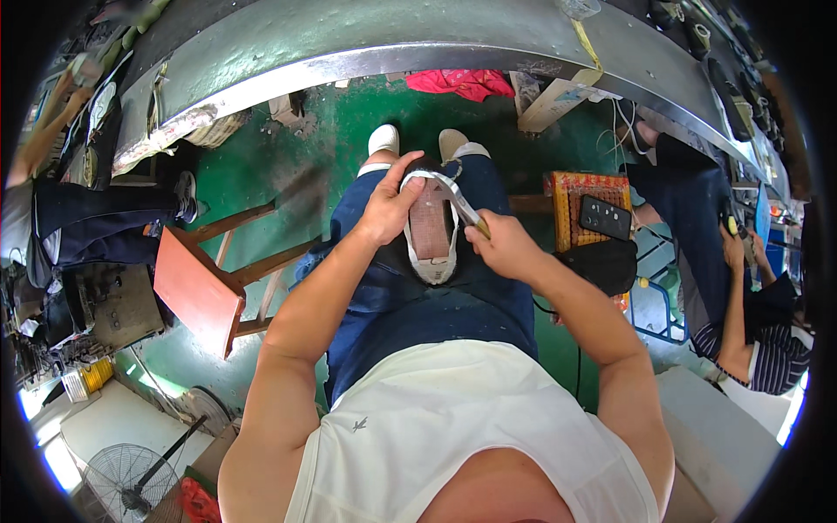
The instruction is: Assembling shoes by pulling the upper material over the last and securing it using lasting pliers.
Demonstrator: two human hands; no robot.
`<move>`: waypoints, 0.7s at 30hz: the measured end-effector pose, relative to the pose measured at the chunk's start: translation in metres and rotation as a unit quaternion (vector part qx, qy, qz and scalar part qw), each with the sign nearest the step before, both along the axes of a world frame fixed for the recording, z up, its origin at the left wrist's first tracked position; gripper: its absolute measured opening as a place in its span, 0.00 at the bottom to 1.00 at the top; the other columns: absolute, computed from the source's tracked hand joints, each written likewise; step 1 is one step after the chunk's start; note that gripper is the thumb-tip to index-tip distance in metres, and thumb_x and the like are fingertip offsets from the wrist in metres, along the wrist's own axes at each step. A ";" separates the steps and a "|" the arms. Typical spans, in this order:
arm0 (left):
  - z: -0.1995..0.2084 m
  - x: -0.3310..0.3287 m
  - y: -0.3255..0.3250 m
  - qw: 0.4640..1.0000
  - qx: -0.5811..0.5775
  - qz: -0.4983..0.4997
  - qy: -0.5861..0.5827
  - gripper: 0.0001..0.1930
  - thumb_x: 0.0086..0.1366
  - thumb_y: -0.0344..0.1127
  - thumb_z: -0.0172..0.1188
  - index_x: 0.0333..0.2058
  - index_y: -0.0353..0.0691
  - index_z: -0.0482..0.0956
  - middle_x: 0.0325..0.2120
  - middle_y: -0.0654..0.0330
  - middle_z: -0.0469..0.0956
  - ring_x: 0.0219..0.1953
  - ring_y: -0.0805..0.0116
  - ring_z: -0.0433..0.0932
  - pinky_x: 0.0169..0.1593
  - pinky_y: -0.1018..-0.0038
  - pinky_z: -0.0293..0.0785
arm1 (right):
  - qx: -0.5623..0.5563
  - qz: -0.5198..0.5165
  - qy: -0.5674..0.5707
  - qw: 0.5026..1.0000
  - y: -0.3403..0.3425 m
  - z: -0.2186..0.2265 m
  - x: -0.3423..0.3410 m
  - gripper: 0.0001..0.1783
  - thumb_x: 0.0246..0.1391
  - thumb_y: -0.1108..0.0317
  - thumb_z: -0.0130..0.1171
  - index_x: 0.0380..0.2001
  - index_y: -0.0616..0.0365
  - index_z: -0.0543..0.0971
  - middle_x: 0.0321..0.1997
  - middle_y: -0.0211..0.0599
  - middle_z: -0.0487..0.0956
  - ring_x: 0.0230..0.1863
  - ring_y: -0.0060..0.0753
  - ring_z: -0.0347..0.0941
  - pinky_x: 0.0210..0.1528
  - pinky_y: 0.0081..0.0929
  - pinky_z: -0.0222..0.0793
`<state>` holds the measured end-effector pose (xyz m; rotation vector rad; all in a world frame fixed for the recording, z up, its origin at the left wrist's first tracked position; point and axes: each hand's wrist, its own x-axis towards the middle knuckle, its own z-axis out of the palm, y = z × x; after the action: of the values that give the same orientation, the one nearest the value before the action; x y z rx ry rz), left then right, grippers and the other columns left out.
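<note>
On my lap, sole side up, lies a shoe upper (420, 267) with a whitish turned-in edge around a brown insole (429, 220). Its toe points away from me. My left hand (390, 202) is closed around the toe end, with the thumb pressed on the folded edge. In my right hand (507, 249) is a pair of metal pincers (464, 209), gripped by the handle. The head of the pincers reaches over the toe's edge, near my left thumb; whether the jaws grip the material cannot be made out.
A long metal-edged workbench (349, 65) curves across the front. Left of my legs lies a reddish wooden stool (196, 283); on the right, a woven seat (571, 209) carries a black phone (605, 217). Co-workers sit at both sides. A fan (131, 488) stands behind left.
</note>
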<state>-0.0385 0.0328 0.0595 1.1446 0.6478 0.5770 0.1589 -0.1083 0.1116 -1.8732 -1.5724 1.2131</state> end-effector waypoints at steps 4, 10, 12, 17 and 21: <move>-0.005 0.003 0.004 1.000 -0.025 0.015 -0.005 0.26 0.75 0.34 0.54 0.69 0.43 0.62 0.54 0.60 0.74 0.54 0.73 0.72 0.60 0.75 0.68 | 0.066 -0.046 0.001 0.997 -0.003 -0.020 -0.014 0.16 0.64 0.66 0.57 0.48 0.68 0.76 0.40 0.57 0.81 0.42 0.59 0.80 0.44 0.41 0.75; 0.039 -0.011 -0.022 0.983 0.171 0.032 0.058 0.38 0.67 0.30 0.61 0.71 0.33 0.52 0.66 0.47 0.64 0.67 0.59 0.65 0.68 0.68 0.61 | 0.117 -0.008 0.121 0.986 -0.037 0.022 0.024 0.13 0.65 0.68 0.55 0.48 0.63 0.75 0.40 0.36 0.81 0.40 0.28 0.78 0.48 0.28 0.73; 0.064 -0.019 -0.048 0.948 0.308 -0.032 0.072 0.46 0.60 0.25 0.66 0.72 0.31 0.47 0.69 0.42 0.58 0.72 0.50 0.58 0.71 0.64 0.56 | 0.180 -0.106 0.171 0.963 -0.037 0.025 0.010 0.12 0.68 0.68 0.51 0.50 0.61 0.71 0.51 0.38 0.78 0.52 0.26 0.73 0.58 0.30 0.68; 0.073 -0.024 -0.079 0.873 0.472 -0.119 0.035 0.52 0.59 0.25 0.66 0.73 0.30 0.38 0.71 0.37 0.50 0.72 0.40 0.57 0.72 0.57 0.53 | 0.242 -0.108 0.249 0.932 -0.021 0.013 -0.024 0.17 0.69 0.58 0.52 0.50 0.61 0.69 0.53 0.43 0.80 0.51 0.37 0.77 0.56 0.34 0.70; 0.075 -0.028 -0.087 0.895 0.420 -0.141 0.047 0.56 0.58 0.26 0.68 0.73 0.31 0.33 0.71 0.36 0.48 0.71 0.38 0.56 0.72 0.56 0.52 | 0.250 -0.112 0.246 0.930 -0.026 0.016 -0.034 0.14 0.69 0.62 0.51 0.49 0.61 0.69 0.52 0.45 0.80 0.50 0.39 0.78 0.56 0.34 0.71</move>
<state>-0.0662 -0.0541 0.1343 2.0510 0.2838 0.5640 0.1245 -0.1338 0.1277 -1.2571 -1.2029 0.9626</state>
